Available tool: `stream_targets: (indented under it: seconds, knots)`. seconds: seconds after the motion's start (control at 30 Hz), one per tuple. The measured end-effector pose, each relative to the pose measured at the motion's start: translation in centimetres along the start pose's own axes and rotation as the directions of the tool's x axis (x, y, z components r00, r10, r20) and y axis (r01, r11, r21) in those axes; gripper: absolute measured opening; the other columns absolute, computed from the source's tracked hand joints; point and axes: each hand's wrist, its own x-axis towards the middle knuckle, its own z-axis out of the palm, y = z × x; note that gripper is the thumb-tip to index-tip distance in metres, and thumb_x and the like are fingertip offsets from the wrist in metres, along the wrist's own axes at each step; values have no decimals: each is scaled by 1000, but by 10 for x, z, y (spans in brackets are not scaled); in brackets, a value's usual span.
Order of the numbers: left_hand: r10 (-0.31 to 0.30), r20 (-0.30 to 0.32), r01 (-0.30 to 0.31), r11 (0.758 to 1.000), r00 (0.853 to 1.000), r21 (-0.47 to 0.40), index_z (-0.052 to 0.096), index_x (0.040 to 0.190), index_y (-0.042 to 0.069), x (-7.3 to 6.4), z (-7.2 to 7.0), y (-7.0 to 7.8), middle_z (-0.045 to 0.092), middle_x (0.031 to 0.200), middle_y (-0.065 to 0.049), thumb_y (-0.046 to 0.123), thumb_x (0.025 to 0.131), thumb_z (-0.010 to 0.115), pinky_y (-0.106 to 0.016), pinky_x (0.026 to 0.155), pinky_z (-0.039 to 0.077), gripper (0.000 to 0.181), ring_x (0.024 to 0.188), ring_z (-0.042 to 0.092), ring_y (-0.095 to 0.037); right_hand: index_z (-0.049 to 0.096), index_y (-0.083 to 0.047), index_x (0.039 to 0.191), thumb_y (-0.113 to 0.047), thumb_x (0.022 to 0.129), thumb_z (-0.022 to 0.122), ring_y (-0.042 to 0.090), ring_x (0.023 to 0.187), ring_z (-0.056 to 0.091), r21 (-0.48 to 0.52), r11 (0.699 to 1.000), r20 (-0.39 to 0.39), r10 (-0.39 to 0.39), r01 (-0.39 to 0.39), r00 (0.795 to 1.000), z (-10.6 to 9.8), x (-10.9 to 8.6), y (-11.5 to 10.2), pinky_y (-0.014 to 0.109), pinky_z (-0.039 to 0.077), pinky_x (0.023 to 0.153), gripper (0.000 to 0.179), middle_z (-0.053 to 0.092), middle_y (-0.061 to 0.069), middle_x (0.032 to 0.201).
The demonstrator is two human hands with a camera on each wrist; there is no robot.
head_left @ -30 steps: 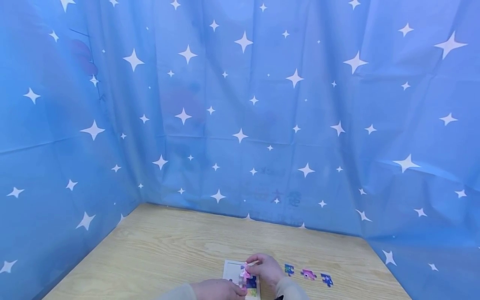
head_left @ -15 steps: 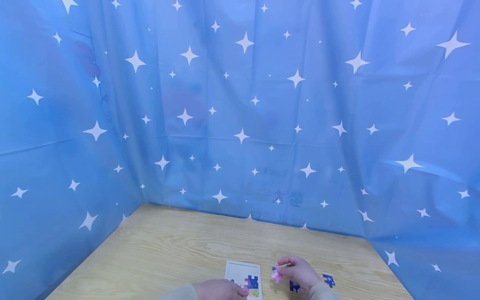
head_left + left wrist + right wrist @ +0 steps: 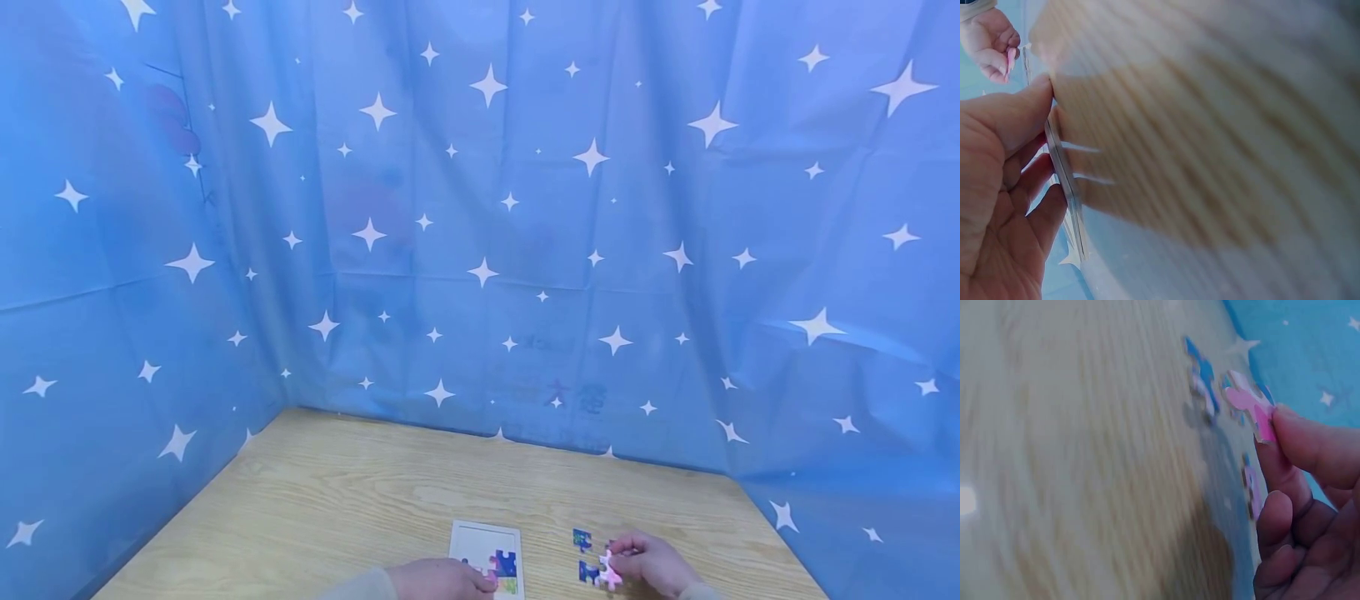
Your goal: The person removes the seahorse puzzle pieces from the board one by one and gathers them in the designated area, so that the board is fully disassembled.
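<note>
Here the right hand [image 3: 656, 565] pinches a pink-and-white, knobbed jigsaw piece [image 3: 609, 575] at its fingertips, a blue-and-green jigsaw piece [image 3: 581, 539] just beyond! Left hand's [image 3: 435, 577] fingertips touch a flat white rectangular tray [image 3: 468, 543]; gripping or resting, can't tell.

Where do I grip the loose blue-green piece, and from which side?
Probably pinch the blue-green piece by its left and right edges, from above its far side: it lies flat, the dark blue piece lies nearer, and the right hand holds a pink piece nearby.
</note>
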Motion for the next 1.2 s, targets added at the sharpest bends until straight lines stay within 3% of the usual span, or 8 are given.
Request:
stream_targets:
  seconds: [0.2,0.37,0.7,0.93,1.2]
  knots:
    - [-23,0,23,999,1000,-46,60,127,0,0,1,-1,59,132,-7,21,98,56,-9,97,35,36,123,51,-8,66,-1,98,-12,85,70,22,82,48,2,987,-75,158,-158,985,-4,-4,4,34,39,71,17,58,5,88]
    - [-19,10,19,999,1000,-38,60,127,1,1,2,-2,59,132,-6,22,98,55,-9,97,35,36,123,51,-7,67,-2,97,-10,84,71,22,80,48,23,977,-76,213,-212,974,-7,-4,8,33,39,69,16,57,6,85]
    - [-29,17,30,998,999,-58,60,128,2,1,4,-3,57,134,-5,21,98,55,-10,97,35,36,124,49,-6,67,0,95,-3,83,69,22,77,50,38,975,-117,223,-220,968,-5,0,14,33,41,67,12,57,7,82]
    - [-51,22,53,996,998,-78,60,128,2,2,5,-4,56,135,-5,22,98,55,-11,98,35,36,125,48,-6,67,1,92,-2,81,69,22,77,49,-48,974,-150,212,-221,966,-4,3,17,32,40,68,11,57,8,82]
    - [-24,17,24,1000,1000,-17,60,128,3,2,3,-2,57,134,-5,24,98,55,-9,98,33,37,124,49,-6,63,1,86,-3,82,69,22,74,49,-112,967,-169,207,-227,964,-3,3,18,31,40,66,7,55,9,78]
